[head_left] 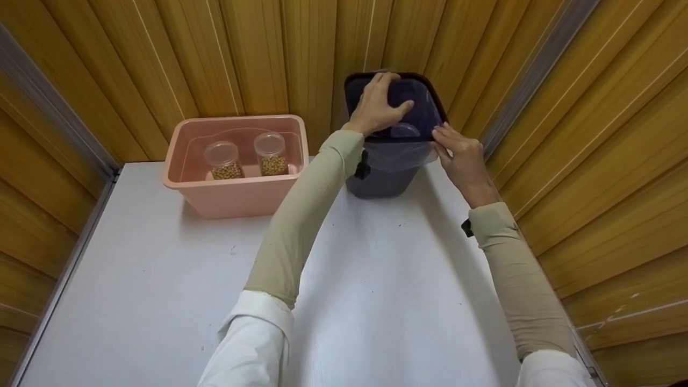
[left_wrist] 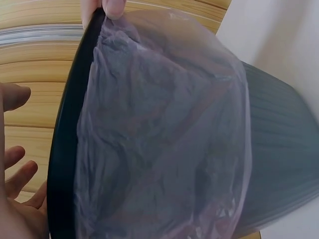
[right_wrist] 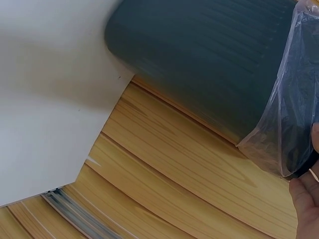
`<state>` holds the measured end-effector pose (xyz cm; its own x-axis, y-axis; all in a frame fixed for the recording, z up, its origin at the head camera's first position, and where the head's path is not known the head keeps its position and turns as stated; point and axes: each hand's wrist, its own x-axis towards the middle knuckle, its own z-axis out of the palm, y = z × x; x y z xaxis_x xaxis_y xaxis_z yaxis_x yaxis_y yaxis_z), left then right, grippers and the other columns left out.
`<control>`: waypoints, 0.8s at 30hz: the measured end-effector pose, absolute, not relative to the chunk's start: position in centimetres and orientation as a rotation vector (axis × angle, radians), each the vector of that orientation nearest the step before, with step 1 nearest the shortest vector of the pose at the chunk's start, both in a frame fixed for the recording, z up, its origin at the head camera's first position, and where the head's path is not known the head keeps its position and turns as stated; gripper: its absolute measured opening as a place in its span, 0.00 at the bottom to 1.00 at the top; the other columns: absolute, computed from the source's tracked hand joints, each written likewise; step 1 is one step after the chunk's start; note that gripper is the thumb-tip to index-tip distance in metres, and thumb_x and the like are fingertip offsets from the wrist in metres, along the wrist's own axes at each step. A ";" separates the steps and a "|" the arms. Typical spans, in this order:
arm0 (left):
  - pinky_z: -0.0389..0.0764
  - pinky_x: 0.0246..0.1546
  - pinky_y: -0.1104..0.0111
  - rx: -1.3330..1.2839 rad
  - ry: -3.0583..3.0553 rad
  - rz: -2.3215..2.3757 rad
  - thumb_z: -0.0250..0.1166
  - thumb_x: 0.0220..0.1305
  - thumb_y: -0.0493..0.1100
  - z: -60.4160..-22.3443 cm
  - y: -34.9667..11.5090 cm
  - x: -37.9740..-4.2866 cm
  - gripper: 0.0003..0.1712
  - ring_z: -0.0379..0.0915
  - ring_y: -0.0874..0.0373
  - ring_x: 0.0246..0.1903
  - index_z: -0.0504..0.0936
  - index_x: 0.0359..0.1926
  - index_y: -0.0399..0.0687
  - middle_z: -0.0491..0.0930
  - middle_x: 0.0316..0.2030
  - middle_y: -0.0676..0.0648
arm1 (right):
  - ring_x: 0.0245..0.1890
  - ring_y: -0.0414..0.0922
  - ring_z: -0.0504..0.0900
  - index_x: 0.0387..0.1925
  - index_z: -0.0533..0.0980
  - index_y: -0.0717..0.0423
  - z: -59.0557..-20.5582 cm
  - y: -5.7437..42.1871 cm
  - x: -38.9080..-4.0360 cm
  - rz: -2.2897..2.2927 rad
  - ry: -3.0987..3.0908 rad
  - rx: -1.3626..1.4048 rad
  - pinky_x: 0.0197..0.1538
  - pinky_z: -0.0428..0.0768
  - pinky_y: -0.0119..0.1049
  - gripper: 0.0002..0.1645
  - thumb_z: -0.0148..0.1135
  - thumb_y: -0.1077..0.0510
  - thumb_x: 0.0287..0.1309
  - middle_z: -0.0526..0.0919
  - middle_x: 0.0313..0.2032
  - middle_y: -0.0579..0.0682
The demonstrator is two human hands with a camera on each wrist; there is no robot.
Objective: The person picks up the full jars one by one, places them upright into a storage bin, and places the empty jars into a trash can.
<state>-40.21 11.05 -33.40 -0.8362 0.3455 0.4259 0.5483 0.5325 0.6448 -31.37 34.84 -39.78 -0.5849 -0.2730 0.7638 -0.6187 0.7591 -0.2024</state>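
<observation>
While the dark bin (head_left: 384, 177) stood at the table's (head_left: 161, 279) far edge, the left hand (head_left: 376, 107) pressed flat over its clear liner (head_left: 400, 156), and the right hand (head_left: 462, 158) pinched that liner at the rim.

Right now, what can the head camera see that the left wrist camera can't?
Only the head view shows the pink tub holding two clear jars of beans, both sleeved arms, and the whole white table. The left hand lies over the bin's top; the right hand is at its near-right rim.

Only the left wrist view shows, close up, the crinkles in the clear plastic liner folded down over the black rim.

Both show the dark bin, its liner, fingers at the rim, and the wooden wall.
</observation>
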 end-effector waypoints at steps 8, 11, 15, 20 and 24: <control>0.67 0.74 0.71 -0.800 -2.550 -1.127 0.67 0.72 0.60 -33.0 10.1 -39.7 0.38 0.67 0.55 0.74 0.70 0.75 0.48 0.72 0.72 0.47 | 0.60 0.63 0.86 0.53 0.87 0.66 -39.6 35.1 -31.8 0.601 -2.172 0.660 0.60 0.85 0.58 0.16 0.72 0.71 0.64 0.89 0.53 0.64; 0.68 0.74 0.71 -0.821 -2.554 -1.110 0.67 0.72 0.60 -33.2 9.4 -39.2 0.38 0.67 0.55 0.73 0.70 0.75 0.48 0.72 0.72 0.47 | 0.61 0.63 0.86 0.53 0.87 0.66 -39.7 35.1 -32.0 0.604 -2.185 0.659 0.60 0.85 0.58 0.16 0.72 0.70 0.64 0.89 0.54 0.63; 0.67 0.75 0.69 -0.841 -2.553 -1.119 0.67 0.72 0.60 -33.8 8.1 -38.3 0.39 0.66 0.54 0.74 0.70 0.75 0.48 0.71 0.72 0.48 | 0.61 0.63 0.86 0.53 0.87 0.67 -39.8 35.0 -32.4 0.609 -2.180 0.673 0.60 0.85 0.58 0.15 0.72 0.69 0.65 0.89 0.54 0.63; 0.65 0.76 0.69 -0.840 -2.548 -1.170 0.68 0.71 0.61 -34.3 6.4 -37.5 0.39 0.65 0.55 0.75 0.70 0.76 0.50 0.70 0.73 0.49 | 0.61 0.64 0.86 0.53 0.87 0.67 -39.8 35.2 -33.0 0.619 -2.156 0.679 0.59 0.85 0.58 0.15 0.72 0.68 0.65 0.89 0.54 0.64; 0.65 0.76 0.68 -0.831 -2.553 -1.188 0.68 0.71 0.60 -34.5 5.4 -37.1 0.39 0.65 0.55 0.74 0.70 0.75 0.50 0.70 0.73 0.50 | 0.62 0.64 0.84 0.55 0.86 0.67 -39.9 35.4 -33.2 0.637 -2.163 0.674 0.61 0.84 0.58 0.16 0.71 0.68 0.66 0.88 0.56 0.64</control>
<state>-37.07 5.35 -34.49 -0.8204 0.4042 0.4045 0.5698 0.5173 0.6386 -33.18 35.38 -39.85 -0.5649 -0.2568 0.7842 -0.6408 0.7353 -0.2209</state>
